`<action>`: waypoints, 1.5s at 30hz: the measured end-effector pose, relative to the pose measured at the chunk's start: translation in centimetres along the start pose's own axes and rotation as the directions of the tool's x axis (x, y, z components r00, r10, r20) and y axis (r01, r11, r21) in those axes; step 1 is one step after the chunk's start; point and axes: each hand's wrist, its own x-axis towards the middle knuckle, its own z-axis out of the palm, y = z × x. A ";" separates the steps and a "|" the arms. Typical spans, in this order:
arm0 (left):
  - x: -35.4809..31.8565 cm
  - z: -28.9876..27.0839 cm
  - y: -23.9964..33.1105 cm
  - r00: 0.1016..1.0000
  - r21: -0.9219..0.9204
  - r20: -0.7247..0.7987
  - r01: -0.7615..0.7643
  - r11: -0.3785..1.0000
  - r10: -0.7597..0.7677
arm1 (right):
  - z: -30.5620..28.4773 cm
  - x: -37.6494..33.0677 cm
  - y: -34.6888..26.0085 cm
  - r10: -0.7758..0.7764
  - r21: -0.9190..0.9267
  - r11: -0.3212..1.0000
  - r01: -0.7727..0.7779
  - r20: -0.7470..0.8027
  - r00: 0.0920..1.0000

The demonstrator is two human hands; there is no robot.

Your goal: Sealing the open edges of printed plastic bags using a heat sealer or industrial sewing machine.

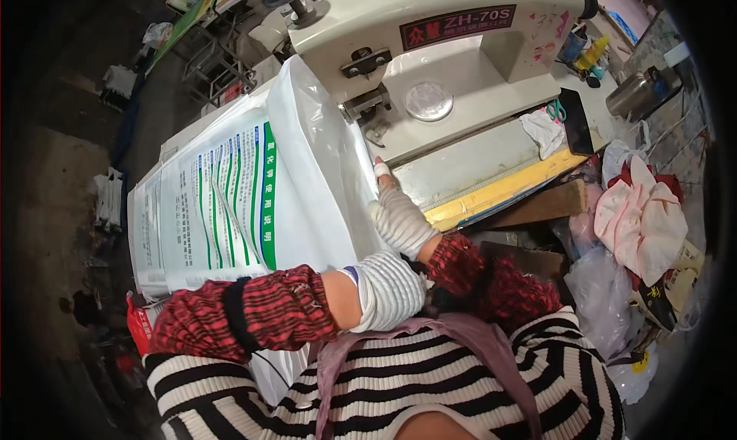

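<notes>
A large white plastic woven sack (pixel 223 202) with green and blue print lies across the left of the sewing machine (pixel 468 110), its right edge running beside the machine's needle area. My right hand (pixel 399 217), in a white ribbed glove with the fingertips bare or wrapped, grips the sack's right edge just below the presser foot (pixel 374 135). One wrapped fingertip points up along that edge. Closer to my body, my left hand (pixel 391 290), also in a white ribbed glove, is curled against the sack's near edge. Its fingers are hidden behind the back of the glove.
A yellow strip (pixel 499 191) edges the machine bed, with green-handled scissors (pixel 556 111) and a white cloth (pixel 543 131) behind it. A metal flask (pixel 641 93) stands at the right, above pink cloth (pixel 641 221) and clear plastic bags (pixel 603 294). Stools (pixel 211 72) stand far left.
</notes>
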 end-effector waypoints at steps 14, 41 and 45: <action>-6.8 -12.2 -4.7 0.924 0.219 0.262 0.225 0.949 -0.280 | -4.3 6.4 -5.6 0.375 -0.532 0.840 -0.104 0.432 0.820; -6.5 1.8 -6.8 0.542 -0.178 0.131 0.836 0.518 -0.830 | -2.8 -4.1 -3.4 0.021 0.690 0.194 -0.698 0.708 0.706; -5.1 3.2 -6.9 0.405 -0.232 -0.753 0.574 0.785 -0.518 | -3.5 -4.3 -2.3 0.036 0.683 0.183 -0.707 0.714 0.699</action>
